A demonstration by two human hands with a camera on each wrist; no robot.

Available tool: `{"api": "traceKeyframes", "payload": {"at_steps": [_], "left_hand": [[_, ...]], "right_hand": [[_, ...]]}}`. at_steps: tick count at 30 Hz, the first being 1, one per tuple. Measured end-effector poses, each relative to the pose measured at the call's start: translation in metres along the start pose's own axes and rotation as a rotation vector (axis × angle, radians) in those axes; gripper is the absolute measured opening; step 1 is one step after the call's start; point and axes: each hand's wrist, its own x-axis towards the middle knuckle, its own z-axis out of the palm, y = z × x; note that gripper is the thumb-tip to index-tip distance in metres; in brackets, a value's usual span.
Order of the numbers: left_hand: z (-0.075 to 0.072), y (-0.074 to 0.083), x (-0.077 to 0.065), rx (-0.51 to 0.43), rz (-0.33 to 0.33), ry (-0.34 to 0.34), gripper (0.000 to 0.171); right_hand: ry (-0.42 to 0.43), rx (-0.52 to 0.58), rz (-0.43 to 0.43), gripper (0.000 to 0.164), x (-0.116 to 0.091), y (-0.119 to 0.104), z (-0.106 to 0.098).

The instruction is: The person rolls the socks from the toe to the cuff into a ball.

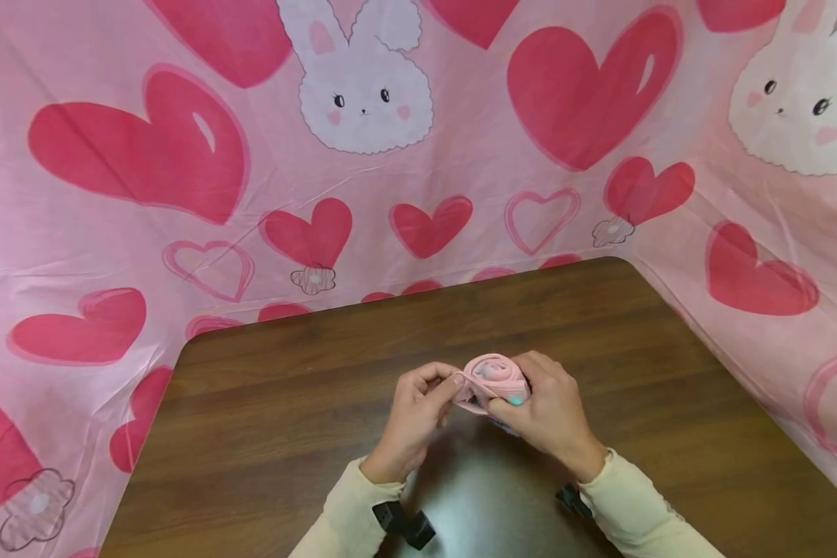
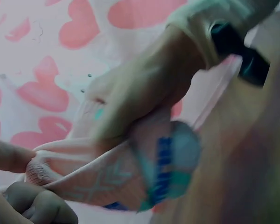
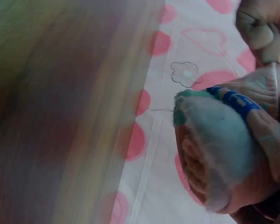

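A pink sock (image 1: 497,374) is rolled into a thick bundle, its spiral layers facing up in the head view. My left hand (image 1: 418,411) pinches the edge of its cuff and pulls it out to the left. Round the roll's right side, my right hand (image 1: 556,407) grips with the thumb in front. Blue lettering, pale stripes and green patches show on the stretched fabric (image 2: 100,179) in the left wrist view. The roll's fuzzy pale side (image 3: 219,135) faces the right wrist camera. Both hands hold the sock above the table.
A brown wood-grain table (image 1: 286,418) lies beneath the hands. Pink cloth (image 1: 370,178) printed with hearts and rabbits hangs behind it and along the sides. Black wrist devices (image 1: 404,525) sit at both cream sleeves (image 1: 352,511).
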Motion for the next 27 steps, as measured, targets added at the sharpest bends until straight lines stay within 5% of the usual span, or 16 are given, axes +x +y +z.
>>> {"api": "traceKeyframes", "payload": {"at_steps": [7,15,21,27], "left_hand": [[-0.003,0.010,0.005,0.248,0.152,-0.105,0.011],[-0.003,0.002,0.010,0.539,0.167,-0.145,0.014],[-0.005,-0.007,0.012,0.486,0.049,-0.181,0.014],[-0.013,-0.002,0.013,0.427,0.001,-0.280,0.008]], "right_hand": [[-0.117,-0.060,-0.249,0.040,-0.006,-0.001,-0.002],[-0.263,-0.005,-0.565,0.046,-0.017,0.006,-0.001],[-0.076,0.249,-0.702,0.033,-0.020,0.006,0.002],[0.064,0.309,-0.704,0.041,-0.015,-0.004,-0.002]]}}
